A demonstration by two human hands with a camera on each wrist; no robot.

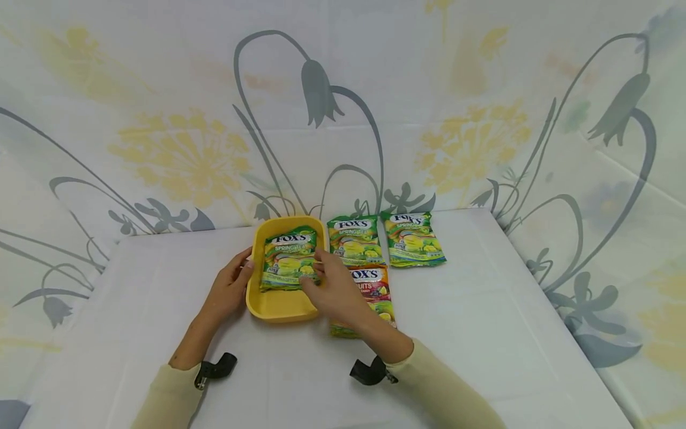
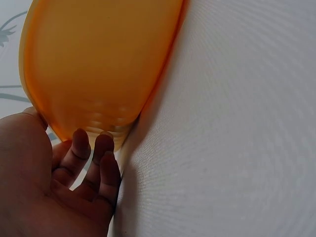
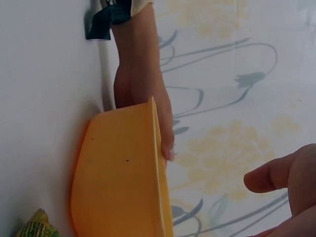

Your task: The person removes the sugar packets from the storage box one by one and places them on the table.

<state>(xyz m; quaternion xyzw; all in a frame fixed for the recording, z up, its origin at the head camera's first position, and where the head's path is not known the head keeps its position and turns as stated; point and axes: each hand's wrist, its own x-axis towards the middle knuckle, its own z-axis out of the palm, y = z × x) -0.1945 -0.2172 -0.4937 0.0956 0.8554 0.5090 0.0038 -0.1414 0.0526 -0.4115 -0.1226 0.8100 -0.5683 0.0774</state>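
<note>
A yellow plastic tub [image 1: 284, 308] stands on the table with a green Fox's Spring Tea candy bag [image 1: 289, 262] lying in it. My left hand [image 1: 227, 292] holds the tub's left side; in the left wrist view its fingers [image 2: 103, 143] bend against the outer wall with the thumb near the rim. Over the tub's right rim reaches my right hand [image 1: 337, 292], its thumb and fingertips above the bag. In the right wrist view that hand's thumb [image 3: 266, 177] stands apart from the fingers, with nothing visible between them.
Two more green candy bags, a nearer one [image 1: 355, 241] and a farther one [image 1: 412, 241], lie right of the tub. A red Fox's fruit candy bag [image 1: 375, 286] lies in front, partly hidden by my right hand. A flower-patterned sheet [image 1: 343, 149] rises behind the table.
</note>
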